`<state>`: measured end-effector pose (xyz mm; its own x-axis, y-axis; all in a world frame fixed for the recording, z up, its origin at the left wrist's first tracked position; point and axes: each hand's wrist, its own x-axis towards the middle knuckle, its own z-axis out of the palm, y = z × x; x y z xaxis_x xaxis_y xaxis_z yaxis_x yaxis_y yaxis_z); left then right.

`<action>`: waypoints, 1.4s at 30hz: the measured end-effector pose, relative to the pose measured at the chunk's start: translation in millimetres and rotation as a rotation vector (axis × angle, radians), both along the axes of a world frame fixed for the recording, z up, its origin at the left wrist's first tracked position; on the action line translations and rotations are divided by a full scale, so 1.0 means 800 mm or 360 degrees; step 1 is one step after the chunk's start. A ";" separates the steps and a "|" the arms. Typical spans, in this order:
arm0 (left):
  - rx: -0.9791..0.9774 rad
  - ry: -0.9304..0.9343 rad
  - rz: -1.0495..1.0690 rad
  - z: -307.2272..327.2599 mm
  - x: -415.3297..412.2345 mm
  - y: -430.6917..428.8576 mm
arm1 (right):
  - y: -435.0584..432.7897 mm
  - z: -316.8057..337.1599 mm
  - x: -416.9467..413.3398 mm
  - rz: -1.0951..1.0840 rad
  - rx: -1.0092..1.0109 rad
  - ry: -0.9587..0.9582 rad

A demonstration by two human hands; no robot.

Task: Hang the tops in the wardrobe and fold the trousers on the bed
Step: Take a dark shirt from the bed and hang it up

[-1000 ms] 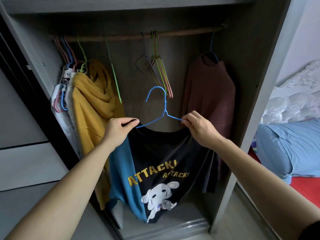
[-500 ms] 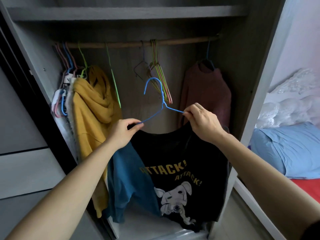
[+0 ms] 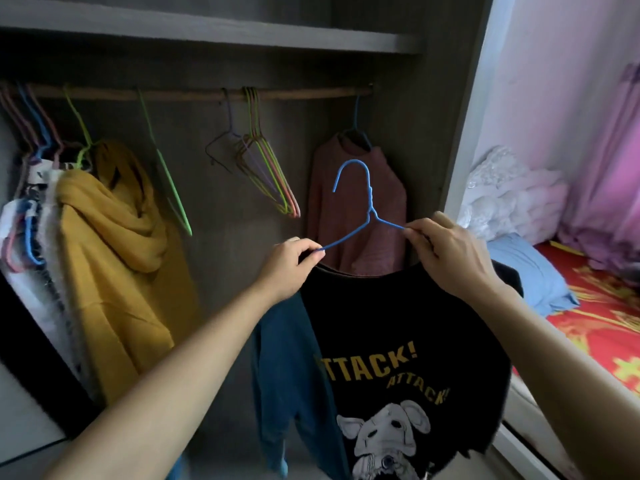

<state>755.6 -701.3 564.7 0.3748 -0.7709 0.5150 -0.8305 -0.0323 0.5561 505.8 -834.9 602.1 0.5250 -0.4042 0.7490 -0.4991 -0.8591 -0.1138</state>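
A black T-shirt (image 3: pixel 398 327) with a blue sleeve, yellow "ATTACK!" lettering and a white animal print hangs from a blue wire hanger (image 3: pixel 369 209). My left hand (image 3: pixel 289 268) pinches the hanger's left arm together with the shirt's shoulder. My right hand (image 3: pixel 446 247) pinches the right arm and the other shoulder. The hanger's hook is free in the air, well below the wooden rail (image 3: pixel 207 94), in front of a dusty-pink top (image 3: pixel 356 216) that hangs at the rail's right end.
A mustard hooded top (image 3: pixel 114 251) and several garments hang at the left. Empty wire hangers (image 3: pixel 266 168) and a green hanger (image 3: pixel 166 171) dangle mid-rail. A shelf (image 3: pixel 214 32) runs above. Right of the wardrobe's side panel (image 3: pixel 464 133) lies the bed (image 3: pixel 606 313) with a blue pillow.
Both hands have carried the hanger and shirt to the right and a little upward, so the hook now stands in front of the pink top. The view has turned right, showing more bed.
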 end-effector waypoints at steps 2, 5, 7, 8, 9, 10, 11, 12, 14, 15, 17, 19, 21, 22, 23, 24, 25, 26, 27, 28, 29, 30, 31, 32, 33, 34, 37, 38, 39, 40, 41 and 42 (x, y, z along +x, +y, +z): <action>0.0093 -0.0110 -0.0049 0.005 0.001 -0.018 | 0.002 0.003 -0.008 -0.0130 -0.0021 0.0021; 0.0199 -0.0261 -0.0087 0.027 0.008 -0.046 | -0.006 0.019 -0.002 -0.0268 -0.0015 0.0035; 0.0203 -0.0409 -0.0061 0.048 0.019 -0.067 | -0.019 0.037 0.012 -0.0338 -0.0032 0.0022; 0.0176 -0.0483 -0.0034 0.061 0.026 -0.077 | -0.028 0.047 0.022 -0.0372 -0.0047 0.0013; 0.0122 -0.0547 0.0003 0.075 0.033 -0.088 | -0.039 0.058 0.034 -0.0402 -0.0061 0.0004; 0.0040 -0.0595 0.0040 0.091 0.042 -0.099 | -0.050 0.069 0.047 -0.0422 -0.0077 -0.0010; -0.0056 -0.0635 0.0075 0.106 0.052 -0.110 | -0.062 0.079 0.063 -0.0439 -0.0097 -0.0027; -0.0144 -0.0684 0.0119 0.121 0.063 -0.120 | -0.075 0.089 0.079 -0.0459 -0.0115 -0.0042; -0.0218 -0.0833 0.0238 0.151 0.087 -0.141 | -0.103 0.106 0.113 -0.0511 -0.0112 -0.0060; -0.0176 -0.0920 0.0310 0.164 0.101 -0.152 | -0.117 0.112 0.129 -0.0530 -0.0090 -0.0065; 0.0029 -0.1078 0.0502 0.186 0.129 -0.172 | -0.144 0.124 0.163 -0.0529 -0.0040 -0.0075; 0.0199 -0.1153 0.0712 0.205 0.155 -0.190 | -0.168 0.135 0.195 -0.0502 -0.0026 -0.0082; 0.0222 -0.1162 0.0857 0.222 0.177 -0.205 | -0.188 0.146 0.224 -0.0466 -0.0018 -0.0071; 0.0211 -0.1180 0.0893 0.230 0.186 -0.214 | -0.197 0.152 0.235 -0.0444 -0.0007 -0.0069; 0.0207 -0.1208 0.0912 0.238 0.195 -0.223 | -0.206 0.158 0.246 -0.0424 0.0002 -0.0073; 0.0215 -0.1227 0.0918 0.244 0.204 -0.233 | -0.216 0.164 0.256 -0.0409 0.0002 -0.0082; 0.0230 -0.1230 0.0918 0.250 0.213 -0.242 | -0.225 0.170 0.264 -0.0396 -0.0002 -0.0097; 0.0249 -0.1223 0.0919 0.253 0.220 -0.252 | -0.234 0.176 0.272 -0.0382 0.0002 -0.0109; 0.0274 -0.1218 0.0928 0.254 0.227 -0.261 | -0.243 0.180 0.280 -0.0365 0.0019 -0.0111; 0.0299 -0.1221 0.0944 0.252 0.232 -0.268 | -0.252 0.183 0.289 -0.0345 0.0047 -0.0100; 0.0310 -0.1232 0.0962 0.247 0.237 -0.274 | -0.260 0.183 0.299 -0.0328 0.0082 -0.0065; 0.0295 -0.1253 0.0978 0.241 0.241 -0.279 | -0.266 0.179 0.310 -0.0317 0.0126 -0.0004; 0.0260 -0.1279 0.0991 0.234 0.246 -0.282 | -0.272 0.171 0.321 -0.0308 0.0182 0.0070; 0.0219 -0.1300 0.0996 0.228 0.249 -0.284 | -0.276 0.159 0.331 -0.0293 0.0244 0.0136; 0.0181 -0.1314 0.0993 0.225 0.253 -0.286 | -0.280 0.145 0.338 -0.0272 0.0295 0.0174; 0.0148 -0.1325 0.0984 0.223 0.257 -0.287 | -0.283 0.131 0.343 -0.0245 0.0321 0.0178; 0.0112 -0.1358 0.0967 0.221 0.263 -0.286 | -0.289 0.108 0.342 -0.0213 0.0325 0.0127; 0.0122 -0.1359 0.0960 0.221 0.263 -0.285 | -0.288 0.106 0.340 -0.0208 0.0346 0.0147; 0.0131 -0.1353 0.0952 0.221 0.262 -0.284 | -0.286 0.105 0.337 -0.0201 0.0368 0.0184; 0.0139 -0.1342 0.0944 0.221 0.261 -0.283 | -0.282 0.105 0.333 -0.0200 0.0378 0.0224; 0.0148 -0.1325 0.0938 0.222 0.259 -0.283 | -0.276 0.105 0.328 -0.0203 0.0388 0.0253; 0.0164 -0.1304 0.0927 0.224 0.257 -0.282 | -0.269 0.104 0.323 -0.0207 0.0395 0.0262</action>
<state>961.0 -926.6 743.9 0.2681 -0.6359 0.7237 -0.7949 -0.5705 -0.2067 763.9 -1050.2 685.5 0.5628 -0.6357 0.5284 -0.6319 -0.7430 -0.2208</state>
